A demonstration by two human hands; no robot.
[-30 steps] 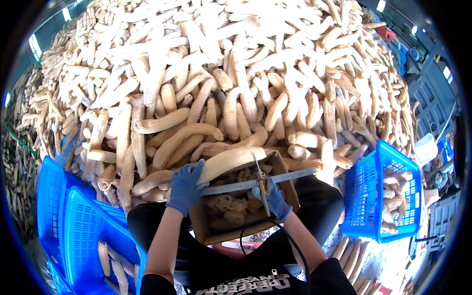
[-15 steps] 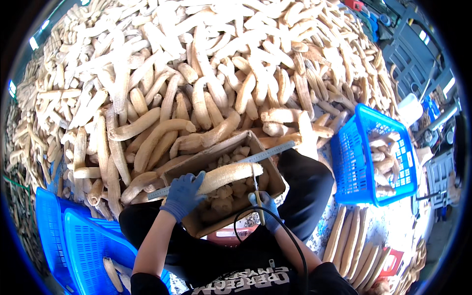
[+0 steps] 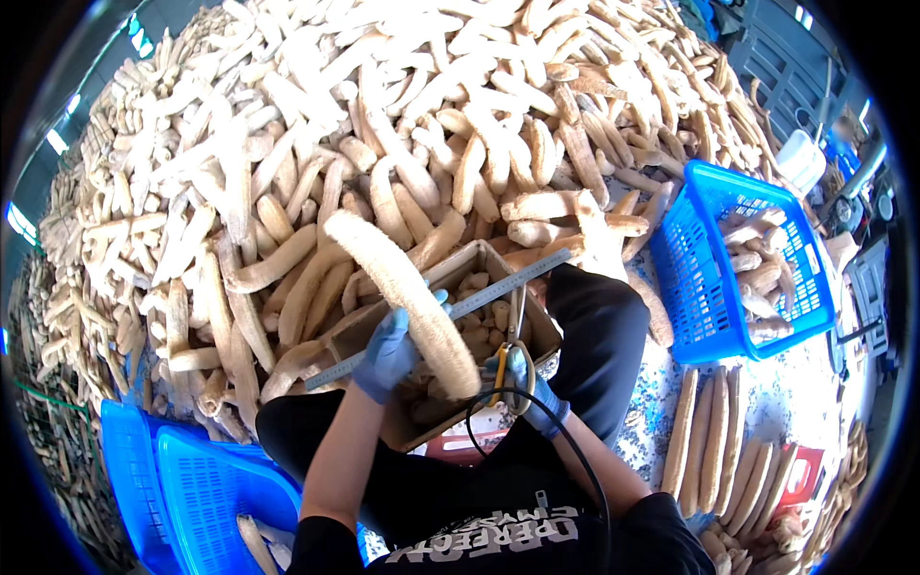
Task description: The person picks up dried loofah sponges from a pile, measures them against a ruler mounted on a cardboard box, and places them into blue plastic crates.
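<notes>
My left hand [image 3: 387,356], in a blue glove, is closed around the middle of a long dried loofah [image 3: 407,297]. The loofah is tilted, its far end toward the pile and its near end over an open cardboard box [image 3: 549,335]. In my gloved right hand [image 3: 539,391] is a pair of scissors [image 3: 517,316], blades pointing away from me beside the loofah's near end. Across the box lies a pale metal ruler [image 3: 513,283], partly hidden by the loofah and left hand. Short cut loofah pieces [image 3: 470,331] fill the box between my knees.
A huge loofah pile [image 3: 287,125] spreads ahead. At the right stands a blue basket [image 3: 685,287] holding pieces; nested blue baskets [image 3: 196,489] sit at the lower left. Trimmed loofahs [image 3: 714,441] lie in a row at the lower right. A black cable [image 3: 589,460] crosses my right forearm.
The loofah has turned from lying along the ruler to pointing away from me, lifted by my left hand. The scissors have moved slightly right. The view has shifted a little.
</notes>
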